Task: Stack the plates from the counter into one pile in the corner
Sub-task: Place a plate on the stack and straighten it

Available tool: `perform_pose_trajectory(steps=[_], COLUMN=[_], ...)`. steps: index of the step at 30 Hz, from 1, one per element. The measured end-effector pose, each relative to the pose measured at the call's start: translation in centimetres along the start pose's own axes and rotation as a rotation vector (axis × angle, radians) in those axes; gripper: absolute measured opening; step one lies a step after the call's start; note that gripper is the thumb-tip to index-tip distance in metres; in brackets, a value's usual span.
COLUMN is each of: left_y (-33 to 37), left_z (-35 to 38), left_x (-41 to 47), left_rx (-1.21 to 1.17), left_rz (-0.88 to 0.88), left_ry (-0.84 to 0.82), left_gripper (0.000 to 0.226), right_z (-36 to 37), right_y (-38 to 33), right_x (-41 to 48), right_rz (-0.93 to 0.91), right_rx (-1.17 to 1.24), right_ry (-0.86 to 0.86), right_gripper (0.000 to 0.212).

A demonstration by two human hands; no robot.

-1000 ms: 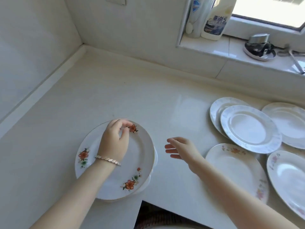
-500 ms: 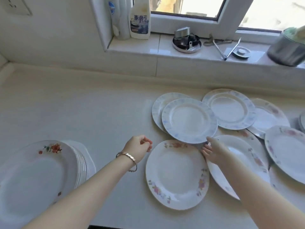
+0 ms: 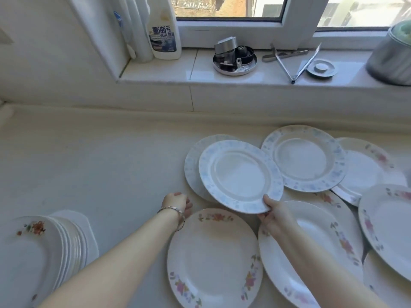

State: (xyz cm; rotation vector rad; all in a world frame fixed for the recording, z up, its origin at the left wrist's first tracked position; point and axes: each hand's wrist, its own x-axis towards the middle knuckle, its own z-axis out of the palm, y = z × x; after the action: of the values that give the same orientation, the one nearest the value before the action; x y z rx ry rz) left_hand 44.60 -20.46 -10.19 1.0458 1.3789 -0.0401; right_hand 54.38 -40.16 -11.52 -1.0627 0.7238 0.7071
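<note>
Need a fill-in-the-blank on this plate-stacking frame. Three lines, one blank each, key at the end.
1. The right hand grips the near rim of a plate whose border pattern is ____.
2. The bracelet is worn on the ____ wrist.
3. The white bottle stands on the window ____.

Missing words: blue; left; sill.

Detergent bottle (image 3: 164,34), metal tin (image 3: 235,62), tongs (image 3: 293,78), pot (image 3: 391,61), on windowsill (image 3: 155,73)
</note>
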Motion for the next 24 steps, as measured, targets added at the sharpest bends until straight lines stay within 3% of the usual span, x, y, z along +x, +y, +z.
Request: perform_pose_trajectory(steps=[4, 9, 15, 17, 20, 24], left_y=[1.7, 2.4, 2.4, 2.6, 2.5, 1.9], left_z=[2.9, 4.7, 3.4, 2.1, -2.1, -10.4], left_x=[1.1, 1.9, 1.5, 0.2, -0.6, -1.8], left_rx=[-0.123, -0.177, -0.017, 0.021, -0.061, -0.235], left_rz=[-0.074, -0.074, 0.099, 0.168, 0.285, 0.324], left_ry=[-0.012, 0.089, 0.203, 0.254, 0.314, 0.332], left_gripper=[0.011, 0.032, 0.026, 0.008, 0.025, 0.031], right_z=[-0.4, -1.2, -1.2, -0.5, 0.8, 3.6], right_y=[-2.3, -4.7, -5.0, -4.8, -4.0, -2.1], right_x=[-0.3, -0.4, -1.7, -2.7, -4.4, -7.5], right_rz=[-0.022, -0.088, -0.05, -0.036, -0.072, -0.085], right_rx=[0.06, 0.083, 0.131, 0.147, 0.1, 0.085], right_ry=[-0.151, -0.168, -0.12, -0.114, -0.143, -0.231], right_gripper=[0.018, 0.021, 0.017, 0.016, 0.017, 0.029])
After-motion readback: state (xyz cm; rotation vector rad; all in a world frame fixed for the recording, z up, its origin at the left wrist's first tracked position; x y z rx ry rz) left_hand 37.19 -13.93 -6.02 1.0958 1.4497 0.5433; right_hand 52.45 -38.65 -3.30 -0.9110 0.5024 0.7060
